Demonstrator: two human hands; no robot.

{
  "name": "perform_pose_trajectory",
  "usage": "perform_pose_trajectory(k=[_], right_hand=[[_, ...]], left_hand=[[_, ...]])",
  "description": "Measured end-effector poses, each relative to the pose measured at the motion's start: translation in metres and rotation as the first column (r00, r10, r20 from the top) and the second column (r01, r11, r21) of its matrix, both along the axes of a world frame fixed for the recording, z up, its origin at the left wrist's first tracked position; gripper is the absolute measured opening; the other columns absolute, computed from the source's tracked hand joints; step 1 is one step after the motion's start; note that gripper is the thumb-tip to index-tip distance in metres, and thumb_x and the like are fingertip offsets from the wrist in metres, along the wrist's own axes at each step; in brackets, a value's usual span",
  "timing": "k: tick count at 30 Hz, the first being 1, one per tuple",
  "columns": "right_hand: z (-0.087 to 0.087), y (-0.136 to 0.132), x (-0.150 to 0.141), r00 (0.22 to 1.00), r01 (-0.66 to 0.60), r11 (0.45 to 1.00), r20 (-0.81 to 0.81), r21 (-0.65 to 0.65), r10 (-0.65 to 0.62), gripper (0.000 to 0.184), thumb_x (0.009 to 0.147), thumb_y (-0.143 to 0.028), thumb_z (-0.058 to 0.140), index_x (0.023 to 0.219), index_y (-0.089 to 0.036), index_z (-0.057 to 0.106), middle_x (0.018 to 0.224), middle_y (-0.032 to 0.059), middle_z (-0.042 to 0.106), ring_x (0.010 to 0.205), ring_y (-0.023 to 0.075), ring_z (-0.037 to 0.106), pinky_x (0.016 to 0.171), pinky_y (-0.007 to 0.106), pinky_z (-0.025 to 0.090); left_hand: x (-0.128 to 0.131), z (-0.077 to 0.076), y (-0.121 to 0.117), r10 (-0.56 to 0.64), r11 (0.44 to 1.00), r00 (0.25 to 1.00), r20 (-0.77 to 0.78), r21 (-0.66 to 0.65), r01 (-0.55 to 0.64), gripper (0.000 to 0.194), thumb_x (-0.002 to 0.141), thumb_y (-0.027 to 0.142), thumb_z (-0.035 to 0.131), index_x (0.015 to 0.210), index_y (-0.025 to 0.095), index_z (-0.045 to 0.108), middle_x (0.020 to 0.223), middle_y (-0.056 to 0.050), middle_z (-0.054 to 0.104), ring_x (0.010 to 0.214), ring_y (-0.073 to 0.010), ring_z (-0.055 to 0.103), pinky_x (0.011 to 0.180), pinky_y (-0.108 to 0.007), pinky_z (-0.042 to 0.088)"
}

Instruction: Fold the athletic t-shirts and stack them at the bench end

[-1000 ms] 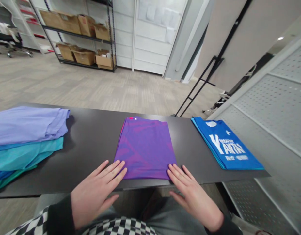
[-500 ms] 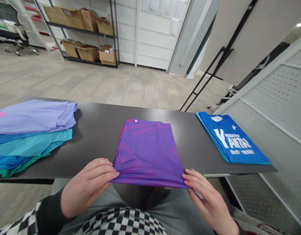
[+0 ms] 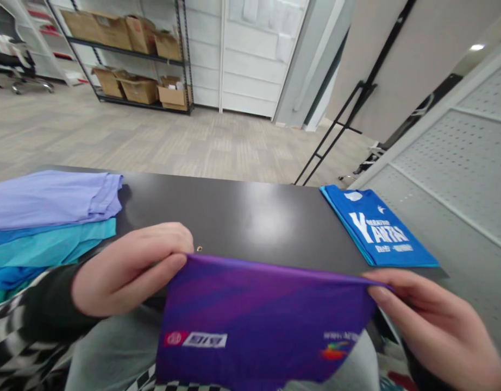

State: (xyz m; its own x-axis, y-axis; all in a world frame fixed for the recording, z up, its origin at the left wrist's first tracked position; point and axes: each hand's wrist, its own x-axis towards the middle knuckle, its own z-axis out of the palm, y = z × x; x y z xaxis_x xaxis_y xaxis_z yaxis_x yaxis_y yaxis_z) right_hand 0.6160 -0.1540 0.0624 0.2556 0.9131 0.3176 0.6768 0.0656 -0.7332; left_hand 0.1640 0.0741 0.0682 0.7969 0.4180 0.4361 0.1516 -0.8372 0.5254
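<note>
Carpeted floor point(image 3: 218, 144) and a black shelving rack point(image 3: 128, 51) of cardboard boxes point(image 3: 138, 88) lie beyond the dark bench point(image 3: 234, 214). Between the two hands hangs a purple garment point(image 3: 258, 315), in front of the bench's near side and above the lap, its top edge drawn almost straight and its lower part falling loose. The left hand point(image 3: 130, 271) has its grip closed on one upper corner, thumb against bent fingers; the right hand point(image 3: 433, 320) pinches the opposite end the same way, each with only the cloth's thickness between thumb and fingers. It looks like thin, smooth sports fabric, so I'd expect it to be light, limp and a bit slippery, in no danger of breaking but quick to crease or sag if one side slackened. The two top corners seem the best places to hold, with even, gentle tension; a hold at mid-edge would probably let the ends droop. On the bench, a lilac garment point(image 3: 58, 198) tops a loose pile by the left arm, and a folded blue shirt point(image 3: 381, 231) lies flat toward the right end.
</note>
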Motion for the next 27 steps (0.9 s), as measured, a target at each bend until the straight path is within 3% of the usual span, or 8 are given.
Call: perform_pose_trajectory(k=[3, 6, 9, 11, 15, 27], right_hand=[[-0.016, 0.060, 0.001, 0.983, -0.027, 0.995, -0.183, -0.095, 0.010, 0.030, 0.098, -0.055, 0.083, 0.109, -0.027, 0.081, 0.096, 0.0067, 0.084, 0.083, 0.0222, 0.080, 0.077, 0.030, 0.067], [-0.053, 0.117, 0.017, 0.973, -0.057, 0.986, -0.232, -0.159, 0.019, 0.039, 0.097, -0.060, 0.080, 0.107, -0.022, 0.076, 0.095, 0.0073, 0.082, 0.087, 0.0233, 0.077, 0.081, 0.034, 0.063], [-0.094, 0.165, 0.036, 0.999, -0.025, 0.968, -0.042, -0.250, 0.015, 0.036, 0.097, -0.057, 0.072, 0.102, -0.022, 0.076, 0.094, 0.0071, 0.080, 0.086, 0.0246, 0.074, 0.081, 0.037, 0.058], [-0.115, 0.191, 0.046, 0.996, 0.025, 0.961, 0.093, -0.274, 0.000, 0.034, 0.097, -0.054, 0.067, 0.101, -0.022, 0.077, 0.093, 0.0072, 0.079, 0.085, 0.0255, 0.072, 0.080, 0.038, 0.055], [-0.134, 0.227, 0.060, 0.969, 0.079, 0.962, 0.248, -0.261, -0.012, 0.031, 0.095, -0.050, 0.064, 0.100, -0.023, 0.079, 0.092, 0.0076, 0.077, 0.086, 0.0262, 0.070, 0.078, 0.038, 0.053], [-0.138, 0.321, 0.093, 0.876, 0.045, 0.977, 0.478, -0.208, 0.061, 0.029, 0.106, -0.041, 0.055, 0.106, -0.023, 0.078, 0.108, 0.0121, 0.081, 0.105, 0.0298, 0.071, 0.097, 0.042, 0.053]], left_hand=[[0.033, -0.030, 0.046, 0.025, 0.998, 0.997, -0.072, -0.051, -0.029, 0.031, 0.116, 0.031, 0.043, 0.096, 0.023, 0.065, 0.094, -0.005, 0.072, 0.087, -0.0200, 0.068, 0.082, -0.031, 0.055], [0.063, -0.075, 0.095, 0.065, 0.998, 0.987, -0.150, 0.021, -0.063, 0.036, 0.116, 0.039, 0.040, 0.093, 0.023, 0.063, 0.094, -0.006, 0.072, 0.093, -0.0227, 0.066, 0.093, -0.036, 0.053], [0.087, -0.112, 0.133, 0.137, 0.986, 0.956, -0.261, 0.127, -0.106, 0.038, 0.114, 0.039, 0.039, 0.089, 0.022, 0.062, 0.094, -0.008, 0.072, 0.095, -0.0253, 0.065, 0.100, -0.043, 0.050], [0.098, -0.127, 0.149, 0.223, 0.968, 0.924, -0.311, 0.185, -0.171, 0.038, 0.113, 0.039, 0.039, 0.089, 0.022, 0.063, 0.098, -0.010, 0.072, 0.096, -0.0267, 0.063, 0.098, -0.045, 0.049], [0.109, -0.136, 0.169, 0.301, 0.944, 0.893, -0.335, 0.238, -0.229, 0.035, 0.112, 0.042, 0.045, 0.091, 0.022, 0.065, 0.106, -0.010, 0.070, 0.102, -0.0285, 0.062, 0.096, -0.047, 0.047], [0.139, -0.140, 0.240, 0.349, 0.928, 0.882, -0.315, 0.248, -0.278, 0.033, 0.106, 0.041, 0.053, 0.082, 0.022, 0.067, 0.101, -0.011, 0.069, 0.101, -0.0290, 0.060, 0.094, -0.046, 0.045]])
